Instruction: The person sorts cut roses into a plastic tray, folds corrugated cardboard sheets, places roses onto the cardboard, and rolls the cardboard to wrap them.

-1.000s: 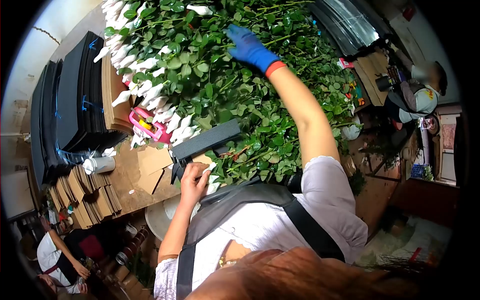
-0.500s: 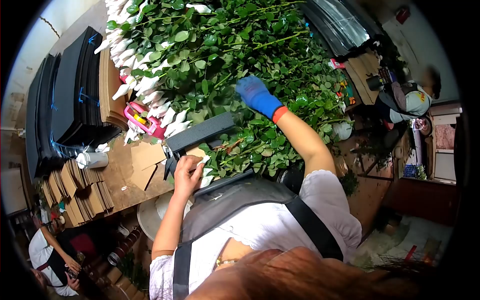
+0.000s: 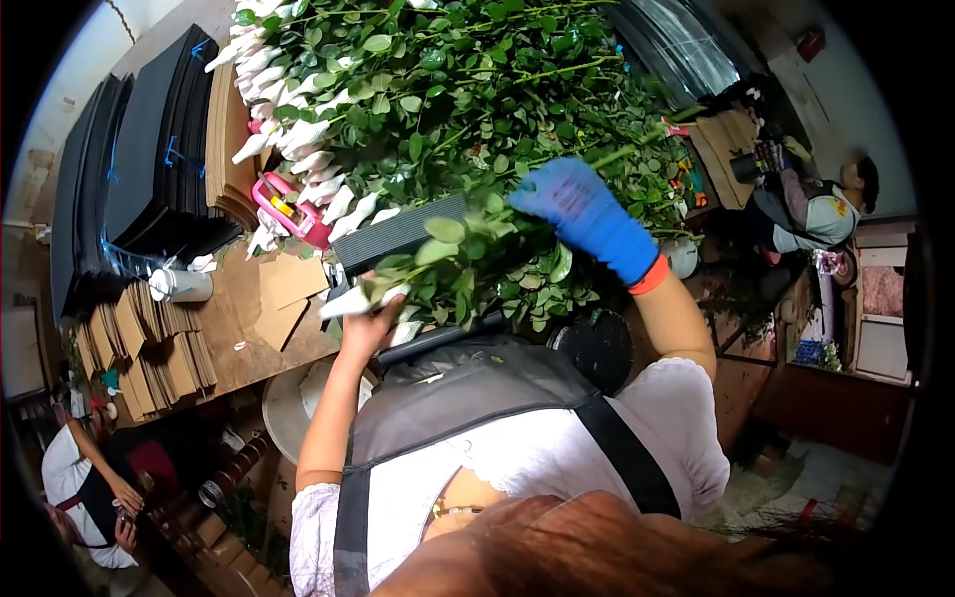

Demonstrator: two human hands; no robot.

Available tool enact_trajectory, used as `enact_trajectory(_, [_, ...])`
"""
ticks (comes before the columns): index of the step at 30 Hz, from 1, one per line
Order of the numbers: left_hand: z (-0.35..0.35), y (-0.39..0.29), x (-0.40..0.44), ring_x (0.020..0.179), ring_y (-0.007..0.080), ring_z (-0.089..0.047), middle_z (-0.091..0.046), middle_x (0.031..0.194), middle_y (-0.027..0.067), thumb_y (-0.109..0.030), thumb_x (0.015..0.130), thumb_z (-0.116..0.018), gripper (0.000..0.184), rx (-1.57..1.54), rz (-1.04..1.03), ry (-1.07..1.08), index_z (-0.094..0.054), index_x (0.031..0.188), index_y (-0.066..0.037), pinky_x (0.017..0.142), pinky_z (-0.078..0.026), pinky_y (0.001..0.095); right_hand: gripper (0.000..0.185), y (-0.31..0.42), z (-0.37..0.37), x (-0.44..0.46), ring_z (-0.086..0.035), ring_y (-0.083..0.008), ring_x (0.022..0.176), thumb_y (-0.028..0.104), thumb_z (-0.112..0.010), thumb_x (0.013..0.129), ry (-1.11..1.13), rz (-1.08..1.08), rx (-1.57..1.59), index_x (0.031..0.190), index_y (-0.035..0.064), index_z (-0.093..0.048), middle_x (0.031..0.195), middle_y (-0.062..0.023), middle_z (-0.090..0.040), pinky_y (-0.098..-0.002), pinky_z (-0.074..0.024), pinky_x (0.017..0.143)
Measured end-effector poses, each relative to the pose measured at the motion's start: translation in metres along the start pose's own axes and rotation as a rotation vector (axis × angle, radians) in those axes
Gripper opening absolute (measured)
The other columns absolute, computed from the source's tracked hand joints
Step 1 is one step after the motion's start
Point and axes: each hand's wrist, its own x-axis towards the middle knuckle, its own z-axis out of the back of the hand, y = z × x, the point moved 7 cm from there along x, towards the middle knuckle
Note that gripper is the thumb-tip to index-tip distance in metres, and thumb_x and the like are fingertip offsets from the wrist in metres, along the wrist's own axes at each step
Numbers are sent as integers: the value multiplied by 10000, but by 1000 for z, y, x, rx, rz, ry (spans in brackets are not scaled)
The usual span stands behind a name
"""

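One white-sleeved flower (image 3: 348, 301) spans two hands above a leafy heap of cut stems (image 3: 517, 60) on a counter (image 3: 249, 343). The bare left hand (image 3: 368, 330) has its fingers clamped on the stem just below the sleeved head; the right hand (image 3: 587, 214), in one blue glove with a red cuff, has its fingers closed around the same stem farther along, the tail angling toward the upper right. Well over a dozen more white-sleeved heads (image 3: 284, 139) line the heap's left edge. One ribbed grey board (image 3: 398, 234) sits just beyond the left hand, with one pink tool (image 3: 313, 231) near its end. Two flat cardboard pieces (image 3: 293, 282) and one white canister (image 3: 184, 286) lie to the left, near two stacks of black sheets (image 3: 159, 129) and one upright brown stack (image 3: 227, 149). Two other people appear, one at far right (image 3: 831, 214), one at lower left (image 3: 90, 488).
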Motion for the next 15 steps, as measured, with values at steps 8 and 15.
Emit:
enact_trajectory(8, [-1,-58,2,908,211,-611,-552,1054,88,-73,788,-769,512,272,-114,45,-578,1261,-108,806,-515,317,181,11,-138,-38,-641,-306,850,210,-635,820,210,-331,138,997,175,-648,882,-91,-646,-441,-525,728])
enact_trajectory(15, [-1,-66,-1,898,229,-624,-571,1078,103,-83,785,-771,514,360,-128,26,-592,1267,-81,803,-521,325,344,-35,-115,-41,-626,-340,1032,340,-579,883,150,-447,781,1187,185,-627,1117,-146,-661,-429,-499,899])
